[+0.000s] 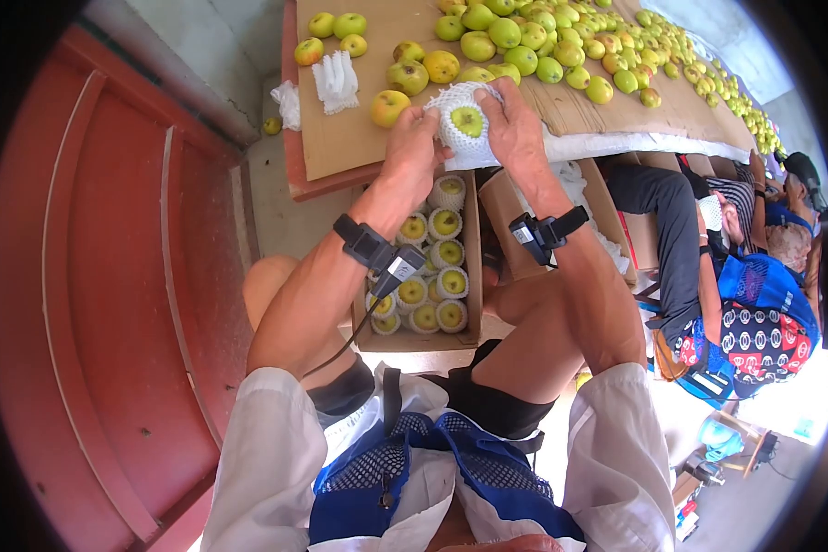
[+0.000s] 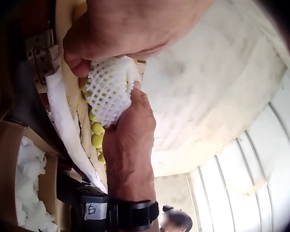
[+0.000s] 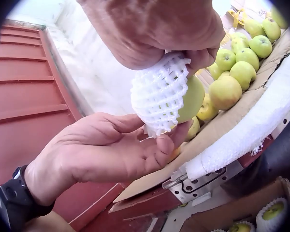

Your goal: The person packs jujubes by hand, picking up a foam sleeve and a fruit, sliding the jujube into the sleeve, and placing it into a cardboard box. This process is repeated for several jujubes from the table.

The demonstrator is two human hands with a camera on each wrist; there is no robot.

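A green apple (image 1: 467, 120) sits inside a white foam net sleeve (image 1: 454, 154), held between both hands above the near edge of the cardboard-covered table. My left hand (image 1: 415, 147) pinches the sleeve on its left side; in the right wrist view its thumb and fingers meet the net's lower edge. From the other side, my right hand (image 1: 517, 132) grips the sleeved apple, thumb over the top. Bare green skin of the apple (image 3: 192, 99) shows past the net in the right wrist view. Some of the right fingers are hidden behind the fruit.
Many loose apples (image 1: 534, 37) cover the table, and a stack of foam nets (image 1: 336, 83) lies at its left. Below stands a carton (image 1: 474, 313) of sleeved apples. Another box (image 1: 607, 202) holds white foam. A red door (image 1: 110, 304) is at left; people sit at right.
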